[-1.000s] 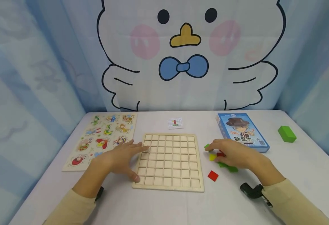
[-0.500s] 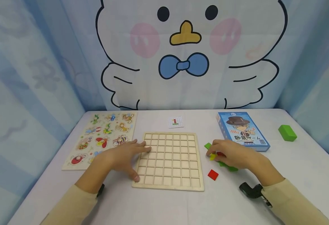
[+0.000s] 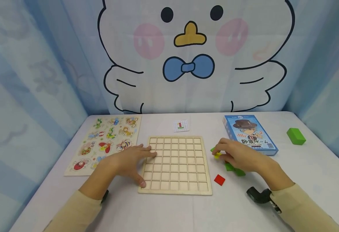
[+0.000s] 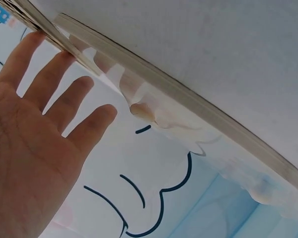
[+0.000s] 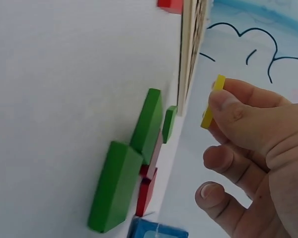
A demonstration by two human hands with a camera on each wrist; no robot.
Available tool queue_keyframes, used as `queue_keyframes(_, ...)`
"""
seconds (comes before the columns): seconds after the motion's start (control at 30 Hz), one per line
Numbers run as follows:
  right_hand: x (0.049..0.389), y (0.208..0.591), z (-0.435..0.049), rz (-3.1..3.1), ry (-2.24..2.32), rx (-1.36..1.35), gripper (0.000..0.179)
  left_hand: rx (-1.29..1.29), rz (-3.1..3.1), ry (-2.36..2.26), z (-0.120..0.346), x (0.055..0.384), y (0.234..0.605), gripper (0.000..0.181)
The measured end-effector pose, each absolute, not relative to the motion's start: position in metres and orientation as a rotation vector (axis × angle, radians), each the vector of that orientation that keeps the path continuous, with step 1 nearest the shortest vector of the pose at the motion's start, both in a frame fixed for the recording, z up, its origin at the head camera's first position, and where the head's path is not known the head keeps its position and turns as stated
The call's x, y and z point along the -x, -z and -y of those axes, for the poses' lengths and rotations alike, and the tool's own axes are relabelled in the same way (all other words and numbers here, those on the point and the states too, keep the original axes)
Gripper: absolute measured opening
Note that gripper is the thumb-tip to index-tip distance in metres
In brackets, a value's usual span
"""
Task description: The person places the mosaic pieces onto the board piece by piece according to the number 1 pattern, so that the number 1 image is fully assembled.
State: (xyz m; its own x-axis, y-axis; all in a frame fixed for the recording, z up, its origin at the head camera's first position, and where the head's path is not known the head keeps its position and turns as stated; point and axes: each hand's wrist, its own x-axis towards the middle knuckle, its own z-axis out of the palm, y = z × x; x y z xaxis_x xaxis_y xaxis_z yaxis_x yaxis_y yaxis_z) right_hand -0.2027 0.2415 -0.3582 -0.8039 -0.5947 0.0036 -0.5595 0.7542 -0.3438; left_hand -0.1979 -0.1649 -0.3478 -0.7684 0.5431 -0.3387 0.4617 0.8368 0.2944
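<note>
My right hand (image 3: 240, 156) pinches a small yellow square tile (image 5: 212, 104) between thumb and index finger; in the right wrist view the tile is lifted off the table. Below that hand lie green tiles (image 3: 240, 172), partly hidden in the head view. The right wrist view also shows dark red tiles (image 5: 146, 193) beside the green ones. A single red tile (image 3: 219, 180) lies apart, closer to the board. My left hand (image 3: 126, 163) rests with spread fingers on the left edge of a wooden grid board (image 3: 175, 167), thumb at its near left corner.
A sheet of insect pictures (image 3: 105, 146) lies at left. Behind the board is a small card (image 3: 181, 126) with a printed grid pattern. A blue game box (image 3: 250, 133) stands beyond my right hand, with a green block (image 3: 296, 136) farther right.
My right hand has picked up the yellow tile from the pile and moved slightly up and away. The board has shifted a little to the right under my left hand.
</note>
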Motion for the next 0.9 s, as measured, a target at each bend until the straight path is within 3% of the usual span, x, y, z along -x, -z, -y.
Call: queue_keyframes(0.9,0.229,0.349,-0.188,-2.806,0.695,1.194,0.022,-0.634,-2.682,-0.28,0.151,0.194,0.354,0.099)
